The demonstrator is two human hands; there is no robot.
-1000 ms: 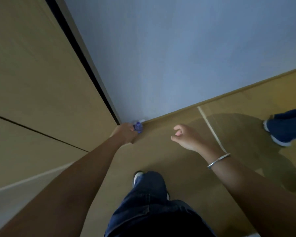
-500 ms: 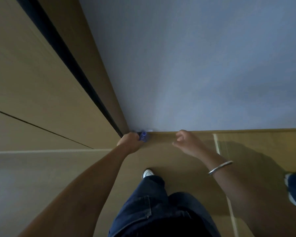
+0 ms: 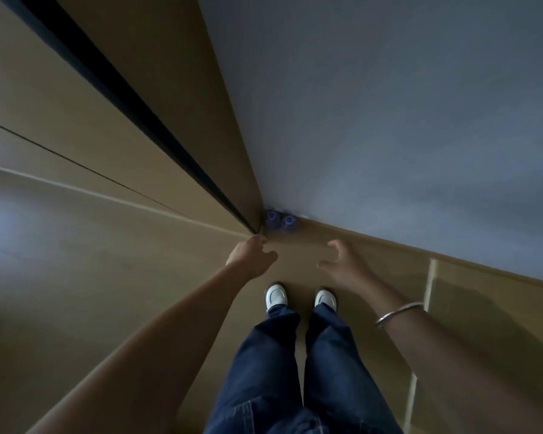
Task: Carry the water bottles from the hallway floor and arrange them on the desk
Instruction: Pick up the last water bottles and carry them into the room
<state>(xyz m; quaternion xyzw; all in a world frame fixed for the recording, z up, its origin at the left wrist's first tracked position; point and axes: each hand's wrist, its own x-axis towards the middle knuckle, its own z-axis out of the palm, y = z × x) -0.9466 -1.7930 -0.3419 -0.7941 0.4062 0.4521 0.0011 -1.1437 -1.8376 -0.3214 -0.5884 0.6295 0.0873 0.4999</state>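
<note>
Two water bottles with blue caps stand upright on the wooden floor in the corner where the grey wall meets the door frame: the left bottle (image 3: 272, 218) and the right bottle (image 3: 288, 223), seen from above. My left hand (image 3: 250, 255) hovers just in front of them, fingers loosely curled and holding nothing. My right hand (image 3: 342, 264) is held further right, fingers spread, also holding nothing. A silver bangle sits on my right wrist. Neither hand touches a bottle.
A grey wall (image 3: 389, 120) rises ahead. A tan door panel (image 3: 76, 89) with a black gap (image 3: 138, 101) runs along the left. My feet in white shoes (image 3: 276, 296) stand close behind the bottles on the wooden floor (image 3: 470, 308).
Both hands have drawn back from the corner and opened. The view has tilted down, so both bottles and my two feet now show.
</note>
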